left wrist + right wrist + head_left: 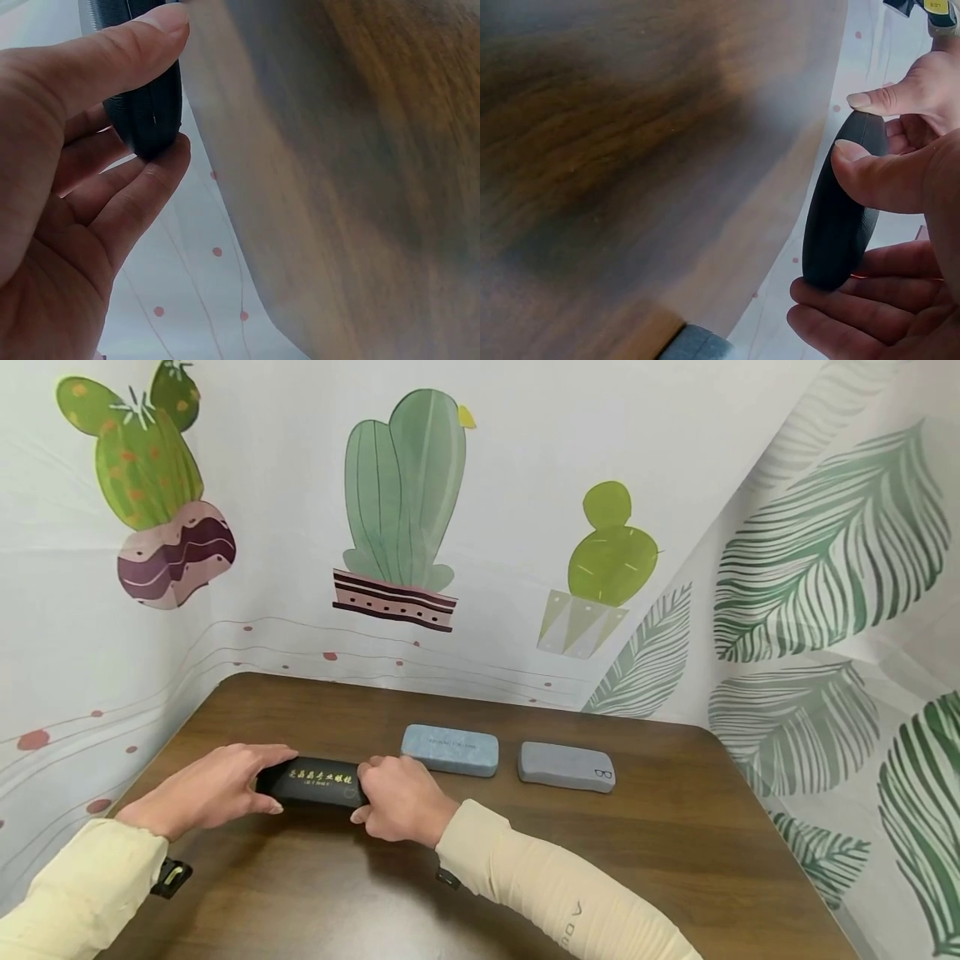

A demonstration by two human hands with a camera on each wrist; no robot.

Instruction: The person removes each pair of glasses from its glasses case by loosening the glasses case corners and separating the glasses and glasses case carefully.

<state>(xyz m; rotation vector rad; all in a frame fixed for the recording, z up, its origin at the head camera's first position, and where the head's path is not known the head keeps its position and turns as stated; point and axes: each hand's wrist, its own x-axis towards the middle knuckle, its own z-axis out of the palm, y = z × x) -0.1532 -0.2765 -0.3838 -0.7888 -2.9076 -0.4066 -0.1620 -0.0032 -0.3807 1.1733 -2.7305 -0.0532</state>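
Note:
A black glasses case (315, 783) with gold lettering on its lid is held level above the table by both hands. My left hand (217, 789) grips its left end, thumb on the near side and fingers at the far side. At the opposite end my right hand (405, 797) grips it the same way. In the left wrist view the case (146, 112) shows its narrow end between thumb and fingers. Its long black edge, with the lid closed, faces the right wrist view, where the right thumb presses the case (836, 225).
Behind the right hand a light blue glasses case (453, 750) lies on the brown wooden table (360, 893). Farther right is a grey case (566, 767) with a small glasses mark. A white cloth (285, 527) printed with cacti and leaves hangs around the table's back and sides.

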